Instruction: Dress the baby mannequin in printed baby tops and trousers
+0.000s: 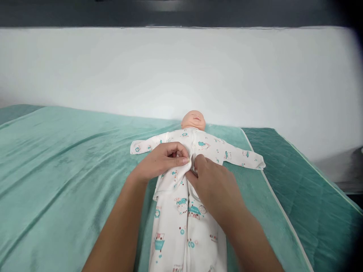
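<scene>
The left hand is pinching the front of the printed shirt on a baby doll; the right hand is curling its fingers alongside, hold unclear.

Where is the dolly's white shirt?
In the head view, the white shirt is near the centre, between the doll's head and the pants, with the left hand and right hand at its front.
</scene>
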Available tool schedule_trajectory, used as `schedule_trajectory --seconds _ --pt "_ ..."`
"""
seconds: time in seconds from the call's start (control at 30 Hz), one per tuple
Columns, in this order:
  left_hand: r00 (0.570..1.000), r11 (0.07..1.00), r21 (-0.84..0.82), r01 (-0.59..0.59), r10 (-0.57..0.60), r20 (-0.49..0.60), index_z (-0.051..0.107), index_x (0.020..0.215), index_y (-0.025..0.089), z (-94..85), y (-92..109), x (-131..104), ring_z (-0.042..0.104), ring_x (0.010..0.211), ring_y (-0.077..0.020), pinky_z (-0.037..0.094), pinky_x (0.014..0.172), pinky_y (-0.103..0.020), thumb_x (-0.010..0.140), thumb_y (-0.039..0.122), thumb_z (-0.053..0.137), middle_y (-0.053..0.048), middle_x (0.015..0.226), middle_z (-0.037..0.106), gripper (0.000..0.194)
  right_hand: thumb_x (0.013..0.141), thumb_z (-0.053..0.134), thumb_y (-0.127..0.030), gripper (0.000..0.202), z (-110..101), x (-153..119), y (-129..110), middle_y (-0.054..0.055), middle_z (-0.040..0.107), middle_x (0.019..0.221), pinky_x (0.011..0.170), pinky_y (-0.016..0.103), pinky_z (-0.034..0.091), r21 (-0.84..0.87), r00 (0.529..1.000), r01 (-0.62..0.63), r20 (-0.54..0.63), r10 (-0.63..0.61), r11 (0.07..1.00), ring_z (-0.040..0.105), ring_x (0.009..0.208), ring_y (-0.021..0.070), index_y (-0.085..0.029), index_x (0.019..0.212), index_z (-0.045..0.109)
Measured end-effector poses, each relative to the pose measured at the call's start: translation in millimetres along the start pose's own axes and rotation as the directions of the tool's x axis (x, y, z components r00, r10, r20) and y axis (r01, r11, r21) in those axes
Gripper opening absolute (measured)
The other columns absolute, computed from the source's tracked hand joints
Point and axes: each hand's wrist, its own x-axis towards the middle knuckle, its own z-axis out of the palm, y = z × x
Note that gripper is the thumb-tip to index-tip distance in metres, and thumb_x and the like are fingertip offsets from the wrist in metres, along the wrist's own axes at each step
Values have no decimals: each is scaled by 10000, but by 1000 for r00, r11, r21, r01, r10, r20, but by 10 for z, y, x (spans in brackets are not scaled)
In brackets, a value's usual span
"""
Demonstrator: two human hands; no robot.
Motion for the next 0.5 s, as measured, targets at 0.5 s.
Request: schedule_trajectory --seconds 0.5 --pt "998 998 -56 10 -13 -56 643 791 187 47 -1 11 401 619 -97 307 555 -249 807 344 705 12 706 503 170 929 524 -443 358 -132 138 456 -50 469 572 516 258 327 816 961 -89 220 -164 571 422 535 107 -213 663 459"
